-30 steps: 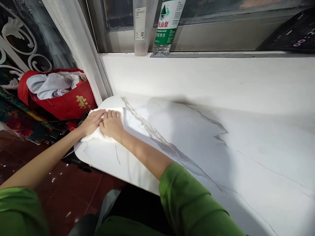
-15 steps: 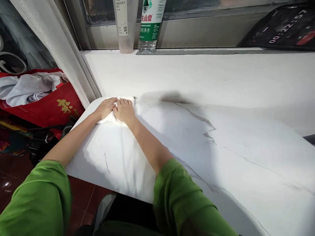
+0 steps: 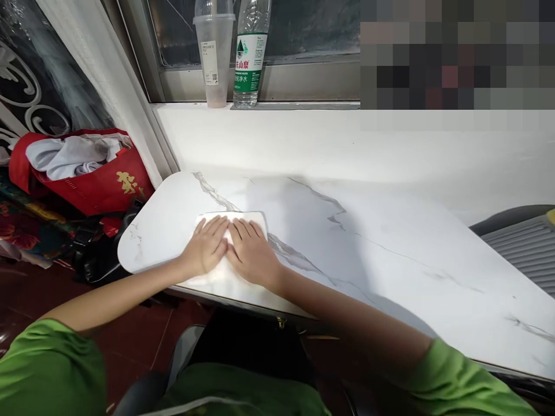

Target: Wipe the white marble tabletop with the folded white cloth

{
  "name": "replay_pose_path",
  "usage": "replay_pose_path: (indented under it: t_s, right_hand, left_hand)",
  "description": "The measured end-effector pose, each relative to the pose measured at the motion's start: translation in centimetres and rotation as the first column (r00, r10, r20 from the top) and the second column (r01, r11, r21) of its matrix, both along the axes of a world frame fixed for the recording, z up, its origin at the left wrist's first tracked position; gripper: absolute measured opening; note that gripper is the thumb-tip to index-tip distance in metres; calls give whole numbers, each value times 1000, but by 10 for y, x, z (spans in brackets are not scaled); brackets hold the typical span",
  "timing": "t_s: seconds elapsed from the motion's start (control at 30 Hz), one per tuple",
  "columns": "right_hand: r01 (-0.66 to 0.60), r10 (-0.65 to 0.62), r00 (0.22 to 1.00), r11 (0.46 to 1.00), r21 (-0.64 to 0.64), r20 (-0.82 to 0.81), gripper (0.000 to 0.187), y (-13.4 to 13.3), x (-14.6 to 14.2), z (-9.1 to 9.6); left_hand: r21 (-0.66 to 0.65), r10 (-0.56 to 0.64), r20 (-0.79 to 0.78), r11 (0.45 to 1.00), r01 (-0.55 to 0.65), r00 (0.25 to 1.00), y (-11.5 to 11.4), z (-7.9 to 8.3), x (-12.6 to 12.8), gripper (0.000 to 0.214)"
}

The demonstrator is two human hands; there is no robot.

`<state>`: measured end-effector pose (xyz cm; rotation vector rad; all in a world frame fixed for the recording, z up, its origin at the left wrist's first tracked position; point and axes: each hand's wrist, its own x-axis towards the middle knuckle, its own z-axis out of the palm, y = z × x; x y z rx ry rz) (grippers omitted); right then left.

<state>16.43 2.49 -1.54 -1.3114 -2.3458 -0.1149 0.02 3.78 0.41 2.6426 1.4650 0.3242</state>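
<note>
A folded white cloth [image 3: 221, 274] lies on the white marble-patterned tabletop [image 3: 158, 231], close to its front edge. My left hand [image 3: 203, 247] rests flat on the cloth with its fingers stretched forward. Beside it, my right hand [image 3: 254, 253] presses flat on the same cloth, fingers outstretched. The two hands touch or nearly touch at the thumbs and index fingers. Part of the cloth is hidden beneath my palms.
On the window ledge stand a lidded plastic cup [image 3: 217, 63] and a water bottle [image 3: 250, 58]. A red bag [image 3: 99, 188] with white fabric sits left of the table, near a white curtain [image 3: 108, 75]. A grey ridged object [image 3: 520, 248] is at the right.
Both hands and the cloth have moved from the table's back left corner toward the front edge and slightly right. The camera view has shifted too.
</note>
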Motion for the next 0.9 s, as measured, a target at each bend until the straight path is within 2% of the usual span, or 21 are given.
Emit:
replay_pose_path:
  t_s: [0.07, 0.13, 0.23, 0.37, 0.47, 0.57, 0.67, 0.77, 0.9]
  right_hand:
    - [18, -18, 1000, 1000, -16, 24, 52, -19, 8, 1]
    - [40, -37, 998, 998, -53, 55, 53, -28, 15, 3]
    - [79, -67, 993, 990, -117, 101, 54, -24, 21, 5]
    - [144, -129, 984, 982, -122, 118, 53, 15, 30, 3]
    - [185, -177, 981, 977, -110, 81, 52, 61, 45, 0]
    - [206, -204, 979, 973, -106, 24, 47, 109, 65, -1]
    - [195, -199, 979, 975, -103, -35, 41, 146, 84, -2]
    - [205, -211, 976, 973, -103, -52, 41, 166, 96, -1]
    - [224, -228, 973, 968, -109, -29, 46, 166, 101, -1]
  left_hand:
    - [-10, -17, 5, 1000, 17, 1000, -17, 1, 9, 53]
    - [-21, -39, 9, 999, 39, 999, -25, 2, 16, 53]
    - [-24, -59, 11, 998, 59, 998, -19, 1, 26, 52]
    - [-19, -18, -4, 1000, 18, 1000, 21, -2, 46, 51]
    - [-12, 18, -13, 1000, -18, 1000, 68, -3, 69, 49]
    - [12, -10, 25, 1000, 10, 1000, 116, -5, 93, 41]
    - [55, -12, 67, 998, 8, 998, 152, -8, 114, 36]
    - [84, 15, 77, 996, -21, 997, 171, -9, 126, 36]
    - [91, 8, 65, 996, -14, 998, 170, -7, 131, 38]
